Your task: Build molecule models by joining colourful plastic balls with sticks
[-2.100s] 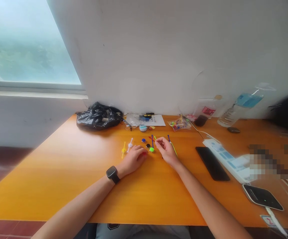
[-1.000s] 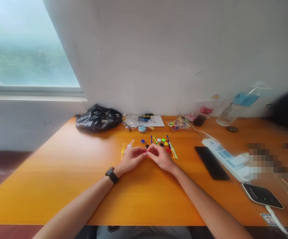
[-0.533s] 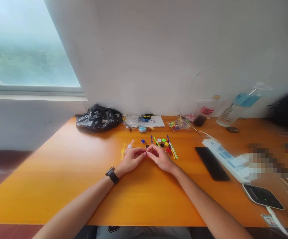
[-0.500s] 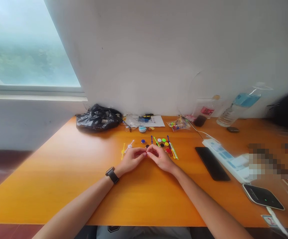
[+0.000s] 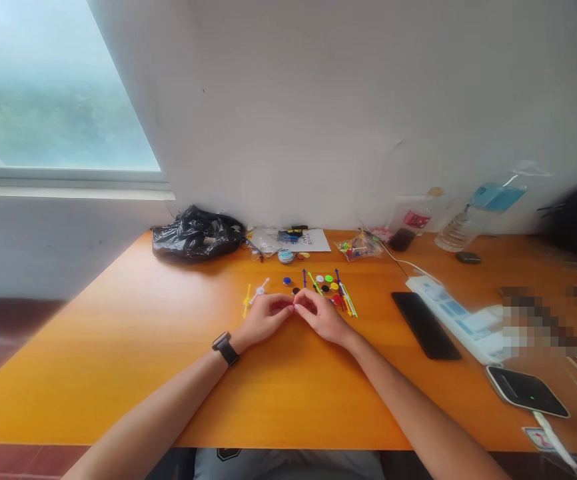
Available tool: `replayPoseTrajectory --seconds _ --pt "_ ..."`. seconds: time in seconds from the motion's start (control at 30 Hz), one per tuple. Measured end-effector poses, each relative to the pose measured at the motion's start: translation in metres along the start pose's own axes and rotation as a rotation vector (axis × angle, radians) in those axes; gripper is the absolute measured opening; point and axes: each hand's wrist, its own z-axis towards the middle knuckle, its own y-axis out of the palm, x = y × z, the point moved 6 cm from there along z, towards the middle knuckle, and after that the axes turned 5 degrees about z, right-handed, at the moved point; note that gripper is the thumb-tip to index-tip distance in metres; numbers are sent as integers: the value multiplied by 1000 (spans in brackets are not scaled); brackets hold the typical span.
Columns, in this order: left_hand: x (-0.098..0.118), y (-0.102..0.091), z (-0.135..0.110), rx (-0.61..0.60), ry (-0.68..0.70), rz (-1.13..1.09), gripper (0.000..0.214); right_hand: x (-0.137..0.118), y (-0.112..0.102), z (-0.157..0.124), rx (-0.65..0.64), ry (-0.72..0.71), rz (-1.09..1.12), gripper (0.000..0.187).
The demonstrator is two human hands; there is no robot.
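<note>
My left hand [image 5: 267, 317] and my right hand [image 5: 321, 315] rest on the orange table [image 5: 118, 347], fingertips meeting in a pinch at the middle. What they pinch is too small to make out. Just beyond the fingers lie small coloured plastic discs [image 5: 327, 283] and thin coloured sticks [image 5: 347, 299]. A yellow stick and a white stick with round ends [image 5: 253, 296] lie left of my left hand. A black watch [image 5: 225, 348] is on my left wrist.
A black plastic bag [image 5: 196, 235], a paper sheet [image 5: 313, 241] and a clear bag of coloured pieces [image 5: 361, 248] sit by the wall. A dark phone [image 5: 425, 325], a white power strip [image 5: 456, 317], a second device [image 5: 527, 391] and a water bottle [image 5: 478, 210] are at the right.
Two seconds ago my right hand held a stick apart from the left. Both hands have since come together in a pinch and stayed still for the last second.
</note>
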Motion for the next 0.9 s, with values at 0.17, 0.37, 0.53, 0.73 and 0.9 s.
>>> replayPoseTrajectory --seconds 0.17,0.37,0.53,0.73,0.9 --pt "1 0 0 -3 -3 37 28 6 2 0 -3 11 -7 17" --pt "1 0 0 17 33 23 28 4 2 0 -6 4 -16 17" --pt "-1 0 0 15 30 38 28 1 1 0 -7 3 -22 18" --pt "0 0 0 13 9 57 28 1 1 0 -5 0 -29 17" --pt "-1 0 0 9 -5 63 29 2 1 0 -3 0 -32 18"
